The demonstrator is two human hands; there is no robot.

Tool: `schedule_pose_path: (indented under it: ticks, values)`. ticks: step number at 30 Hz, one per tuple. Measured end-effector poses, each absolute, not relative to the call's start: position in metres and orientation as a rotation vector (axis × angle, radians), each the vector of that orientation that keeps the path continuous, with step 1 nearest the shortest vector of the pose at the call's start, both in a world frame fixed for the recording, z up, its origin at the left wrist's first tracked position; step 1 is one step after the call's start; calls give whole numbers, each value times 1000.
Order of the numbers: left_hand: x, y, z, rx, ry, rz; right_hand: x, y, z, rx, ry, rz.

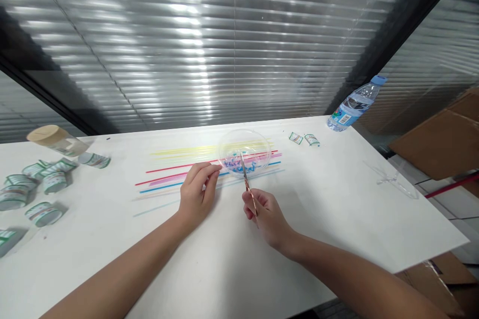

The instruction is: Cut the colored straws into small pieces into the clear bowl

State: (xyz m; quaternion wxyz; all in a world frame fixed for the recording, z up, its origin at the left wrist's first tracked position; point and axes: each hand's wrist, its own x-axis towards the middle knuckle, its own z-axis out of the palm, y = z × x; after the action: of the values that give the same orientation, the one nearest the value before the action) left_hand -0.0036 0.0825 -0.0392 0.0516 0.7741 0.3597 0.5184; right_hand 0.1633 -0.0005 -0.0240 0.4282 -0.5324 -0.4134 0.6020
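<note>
A clear plastic bowl (265, 163) stands on the white table, with small blue, purple and teal pieces (250, 166) inside. My right hand (266, 213) is closed around the handles of copper-coloured scissors (246, 181), whose blades point away over the bowl. My left hand (199, 190) is just left of the bowl, thumb and fingertips pinched together near its rim; anything between them is too small to make out. Beneath and beside the bowl lie long thin strips: yellow strips (179, 150) at the back, then red strips (164, 167), pink, blue strips (159, 188) and pale ones.
Several green-and-white wrappers or rings (55, 182) and a beige-lidded container (62, 140) are at the left. Two small wrappers (295, 138) lie behind the bowl. A water bottle (352, 107) stands at the back right; clear plastic (392, 179) lies near the right edge. Blinds rise behind.
</note>
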Motion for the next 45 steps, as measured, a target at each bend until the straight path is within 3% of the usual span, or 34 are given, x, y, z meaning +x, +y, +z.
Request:
schedule_pose_path:
  ticks: [36, 45]
  values:
    - [-3, 83, -36, 2430, 916, 1584, 165, -1, -24, -1324, -1109, 1519]
    - [-2, 81, -38, 2209, 1143, 1624, 165, 0, -26, -1322, -997, 1515]
